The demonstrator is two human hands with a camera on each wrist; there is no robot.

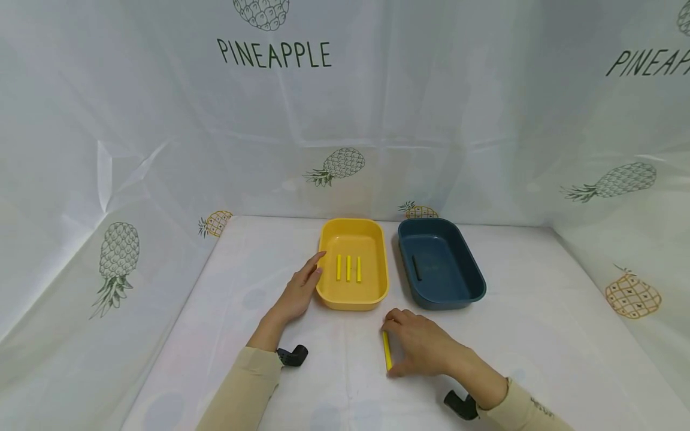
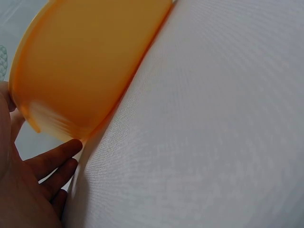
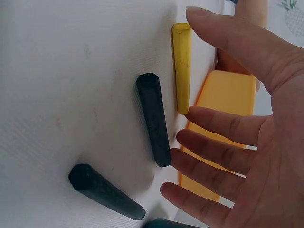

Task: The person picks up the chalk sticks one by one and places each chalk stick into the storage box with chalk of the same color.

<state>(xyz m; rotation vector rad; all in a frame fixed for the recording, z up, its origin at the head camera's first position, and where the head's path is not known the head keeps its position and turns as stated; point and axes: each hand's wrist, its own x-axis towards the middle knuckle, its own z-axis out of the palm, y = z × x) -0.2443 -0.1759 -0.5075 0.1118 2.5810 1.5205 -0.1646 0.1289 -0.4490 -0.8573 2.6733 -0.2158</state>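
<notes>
My left hand rests its fingertips against the left side of a yellow tray, fingers fairly straight. Inside that tray lie three yellow sticks side by side. My right hand arches over another yellow stick on the white cloth. Its thumb tip is right at one end of the stick and its index fingertip at the other, with the remaining fingers spread. Two dark faceted sticks lie beside it on the cloth, hidden under the right hand in the head view.
To the right of the yellow tray stands a dark blue tray with one dark stick in it. White cloth covers the table. A pineapple-print sheet hangs behind and at the sides.
</notes>
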